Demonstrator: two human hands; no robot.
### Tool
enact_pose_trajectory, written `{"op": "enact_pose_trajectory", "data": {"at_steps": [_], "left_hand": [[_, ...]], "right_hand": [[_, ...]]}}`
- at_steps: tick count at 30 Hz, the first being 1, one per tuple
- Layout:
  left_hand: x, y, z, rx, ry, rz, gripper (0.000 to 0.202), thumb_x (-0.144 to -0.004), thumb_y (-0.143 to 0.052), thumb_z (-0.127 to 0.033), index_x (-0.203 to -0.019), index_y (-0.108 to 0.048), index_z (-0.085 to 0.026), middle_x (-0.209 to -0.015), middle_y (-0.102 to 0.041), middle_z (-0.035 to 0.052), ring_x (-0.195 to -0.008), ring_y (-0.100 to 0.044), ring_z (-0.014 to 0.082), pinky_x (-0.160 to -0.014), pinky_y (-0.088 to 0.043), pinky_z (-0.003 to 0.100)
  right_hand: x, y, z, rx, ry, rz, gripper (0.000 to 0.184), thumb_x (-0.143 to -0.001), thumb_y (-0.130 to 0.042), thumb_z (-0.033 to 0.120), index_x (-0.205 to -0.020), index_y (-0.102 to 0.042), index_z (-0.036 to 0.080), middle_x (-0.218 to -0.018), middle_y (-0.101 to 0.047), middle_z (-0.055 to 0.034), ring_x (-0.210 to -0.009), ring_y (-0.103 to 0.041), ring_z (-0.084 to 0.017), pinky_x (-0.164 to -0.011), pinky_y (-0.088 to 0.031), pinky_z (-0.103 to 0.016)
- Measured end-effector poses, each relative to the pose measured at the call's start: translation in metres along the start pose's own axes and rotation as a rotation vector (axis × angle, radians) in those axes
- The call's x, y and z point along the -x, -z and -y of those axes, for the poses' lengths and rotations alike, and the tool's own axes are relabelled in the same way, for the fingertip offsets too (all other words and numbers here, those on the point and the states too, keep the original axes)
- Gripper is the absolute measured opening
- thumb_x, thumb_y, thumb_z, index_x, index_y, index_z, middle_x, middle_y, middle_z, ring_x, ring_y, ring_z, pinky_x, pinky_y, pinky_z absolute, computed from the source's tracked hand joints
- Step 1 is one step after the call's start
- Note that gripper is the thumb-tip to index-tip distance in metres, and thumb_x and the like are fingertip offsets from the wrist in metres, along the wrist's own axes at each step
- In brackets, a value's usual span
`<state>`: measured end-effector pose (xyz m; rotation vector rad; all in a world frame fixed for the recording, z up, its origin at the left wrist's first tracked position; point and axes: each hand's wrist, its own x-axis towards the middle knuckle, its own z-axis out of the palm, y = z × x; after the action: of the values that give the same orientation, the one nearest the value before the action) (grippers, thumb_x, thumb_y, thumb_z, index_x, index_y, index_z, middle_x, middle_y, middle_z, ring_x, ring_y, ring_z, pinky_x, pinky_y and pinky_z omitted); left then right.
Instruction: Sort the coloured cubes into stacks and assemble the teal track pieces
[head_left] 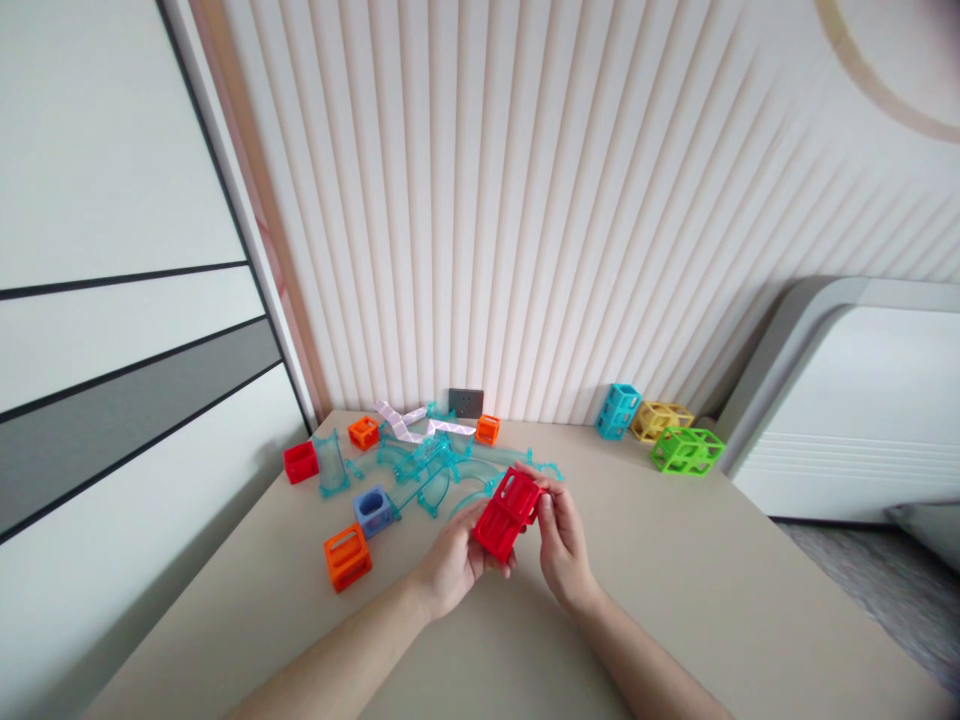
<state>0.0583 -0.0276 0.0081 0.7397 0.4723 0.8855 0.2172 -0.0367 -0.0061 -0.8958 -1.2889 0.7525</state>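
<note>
Above the table, a pair of red open-frame cube blocks (508,513) is held tilted, end to end. My left hand (453,564) is closed around the lower block, with its fingers partly hidden underneath. At the upper block, my right hand (564,545) grips the right side between thumb and fingers. Just behind the hands lie several translucent teal track pieces (427,458). To the left of my left hand are a blue block with a round hole (373,510) and an orange frame block (347,557).
Further back stand a red block (301,462), two orange blocks (364,432) and lilac zigzag pieces (405,425). Stacked frame blocks in blue (618,411), yellow (660,420) and green (686,450) are at the back right. A ribbed wall (480,200) borders the table (675,580).
</note>
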Motion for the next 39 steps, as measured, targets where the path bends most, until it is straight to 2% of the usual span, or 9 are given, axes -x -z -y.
{"op": "enact_pose_trajectory", "data": {"at_steps": [4,7,11,14,17,21,27,31,39], "left_hand": [[0.0,0.004,0.002,0.079,0.034,0.036,0.049,-0.094,-0.055,-0.053,-0.113,-0.069,-0.011,-0.102,-0.074,0.0163,-0.069,-0.071,0.0201,-0.061,-0.053,0.03],[0.002,0.003,0.001,0.094,0.009,0.048,0.061,-0.089,-0.057,-0.065,-0.114,-0.068,-0.01,-0.101,-0.074,0.0166,-0.074,-0.071,0.0218,-0.067,-0.054,0.032],[0.004,-0.001,-0.002,-0.017,-0.155,-0.024,0.046,-0.087,-0.071,-0.047,-0.12,-0.064,-0.016,-0.112,-0.072,0.0127,-0.081,-0.071,0.0197,-0.072,-0.053,0.031],[0.004,-0.003,-0.005,-0.104,-0.225,-0.116,0.04,-0.088,-0.07,-0.045,-0.119,-0.063,-0.021,-0.116,-0.071,0.0102,-0.092,-0.07,0.0225,-0.08,-0.053,0.034],[0.003,-0.004,-0.009,-0.237,-0.312,-0.191,0.037,-0.084,-0.075,-0.043,-0.113,-0.067,-0.022,-0.117,-0.071,0.009,-0.11,-0.065,0.0277,-0.092,-0.05,0.037],[0.004,-0.005,-0.01,-0.383,-0.377,-0.189,0.043,-0.082,-0.077,-0.038,-0.12,-0.066,-0.021,-0.122,-0.069,0.0104,-0.118,-0.062,0.0312,-0.103,-0.045,0.039],[0.006,-0.004,-0.008,-0.47,-0.457,-0.207,0.042,-0.084,-0.074,-0.039,-0.12,-0.064,-0.019,-0.118,-0.07,0.0113,-0.111,-0.064,0.0294,-0.097,-0.049,0.038],[0.008,-0.005,-0.012,-0.469,-0.453,-0.201,0.041,-0.081,-0.076,-0.042,-0.113,-0.069,-0.017,-0.107,-0.073,0.0105,-0.103,-0.066,0.0294,-0.089,-0.051,0.035],[0.007,-0.008,-0.014,-0.427,-0.42,-0.178,0.039,-0.082,-0.076,-0.041,-0.113,-0.069,-0.017,-0.111,-0.073,0.0111,-0.107,-0.066,0.0296,-0.096,-0.049,0.039]], "right_hand": [[-0.004,-0.002,0.002,0.047,-0.007,0.001,0.026,-0.104,-0.043,0.045,-0.106,-0.061,0.026,-0.128,-0.063,-0.008,-0.095,-0.064,-0.018,-0.09,-0.052,-0.034],[-0.006,-0.004,0.002,0.097,0.0,-0.012,0.031,-0.101,-0.047,0.05,-0.108,-0.064,0.025,-0.121,-0.067,-0.0081,-0.101,-0.065,-0.02,-0.09,-0.053,-0.033],[-0.005,-0.004,-0.002,0.082,-0.058,-0.019,0.041,-0.099,-0.051,0.052,-0.129,-0.058,0.025,-0.118,-0.069,-0.0087,-0.097,-0.068,-0.021,-0.086,-0.056,-0.035],[-0.004,-0.003,-0.002,0.074,-0.088,0.052,0.047,-0.098,-0.052,0.051,-0.137,-0.055,0.025,-0.119,-0.069,-0.0097,-0.1,-0.067,-0.023,-0.089,-0.056,-0.038],[-0.005,-0.003,0.001,0.136,-0.078,0.152,0.045,-0.096,-0.056,0.05,-0.132,-0.061,0.023,-0.115,-0.071,-0.0102,-0.104,-0.066,-0.026,-0.094,-0.053,-0.042],[-0.004,-0.001,0.003,0.187,-0.056,0.191,0.038,-0.094,-0.061,0.046,-0.124,-0.067,0.023,-0.116,-0.072,-0.0089,-0.105,-0.066,-0.028,-0.096,-0.051,-0.042],[-0.004,0.0,0.008,0.107,-0.049,0.164,0.041,-0.091,-0.067,0.046,-0.126,-0.065,0.025,-0.112,-0.072,-0.0076,-0.102,-0.066,-0.026,-0.095,-0.051,-0.041],[-0.007,-0.002,0.016,0.055,-0.079,0.222,0.035,-0.091,-0.065,0.049,-0.114,-0.071,0.023,-0.102,-0.071,-0.0072,-0.099,-0.065,-0.026,-0.094,-0.051,-0.042],[-0.009,-0.002,0.022,0.105,-0.089,0.24,0.035,-0.091,-0.063,0.052,-0.11,-0.073,0.025,-0.099,-0.067,-0.0063,-0.098,-0.061,-0.026,-0.094,-0.05,-0.04]]}}
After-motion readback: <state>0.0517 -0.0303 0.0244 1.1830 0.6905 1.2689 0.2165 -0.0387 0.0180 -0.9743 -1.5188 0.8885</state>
